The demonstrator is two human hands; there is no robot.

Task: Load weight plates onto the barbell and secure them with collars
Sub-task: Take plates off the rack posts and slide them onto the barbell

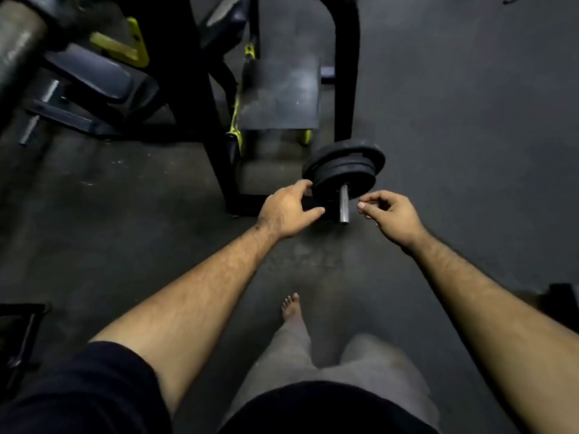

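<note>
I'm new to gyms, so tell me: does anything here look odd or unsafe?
The black weight plates sit on the steel barbell end with no collar visible, so nothing locks them. A bare foot stands on the floor close by.

A black-and-yellow bench frame (219,98) stands on dark rubber floor (470,120).

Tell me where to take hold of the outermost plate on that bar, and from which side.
Probably grip the outermost plate by its round rim, one hand on each side, where the left hand already reaches. Its face points toward you, and the bare bar end juts from its middle.
</note>
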